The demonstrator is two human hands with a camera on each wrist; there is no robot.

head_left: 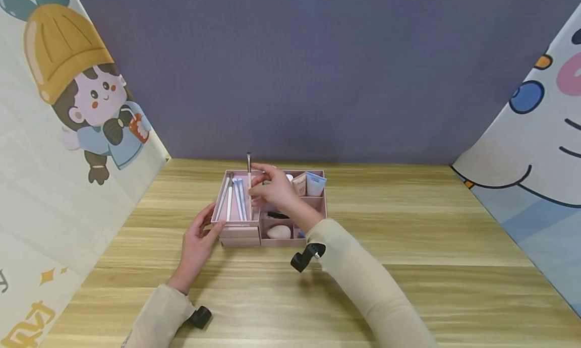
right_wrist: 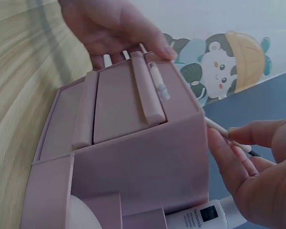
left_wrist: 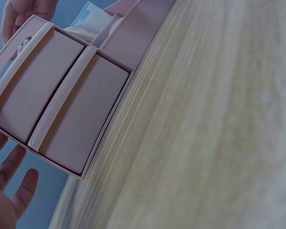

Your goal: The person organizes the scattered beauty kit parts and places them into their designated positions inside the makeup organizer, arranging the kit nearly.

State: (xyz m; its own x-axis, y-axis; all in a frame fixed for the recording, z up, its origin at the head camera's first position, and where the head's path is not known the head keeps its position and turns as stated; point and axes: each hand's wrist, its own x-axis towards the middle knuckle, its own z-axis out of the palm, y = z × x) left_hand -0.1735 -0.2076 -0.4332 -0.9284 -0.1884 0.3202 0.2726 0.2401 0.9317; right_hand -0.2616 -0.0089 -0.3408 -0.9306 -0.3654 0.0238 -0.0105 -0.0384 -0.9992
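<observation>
My right hand [head_left: 278, 190] pinches a makeup brush [head_left: 249, 169] between thumb and fingers, its dark bristles pointing up. It stands nearly upright over the top tray of a pink desk organizer [head_left: 259, 240]. In that tray lie several more brushes [head_left: 229, 199], some with pale handles. At the organizer's front left corner, my left hand [head_left: 196, 242] touches the side with extended fingers, its thumb by the tray's front rim. The left wrist view shows spread fingers [left_wrist: 12, 164] beside the two drawers [left_wrist: 81, 109].
Right-hand compartments of the organizer hold a blue-white tube [head_left: 315, 184], a beige tube [head_left: 300, 185], a white egg-shaped sponge [head_left: 279, 232] and a black item [head_left: 277, 215]. A labelled bottle [right_wrist: 200, 217] shows in the right wrist view. A grey-blue panel [head_left: 290, 75] stands behind the wooden table [head_left: 408, 227].
</observation>
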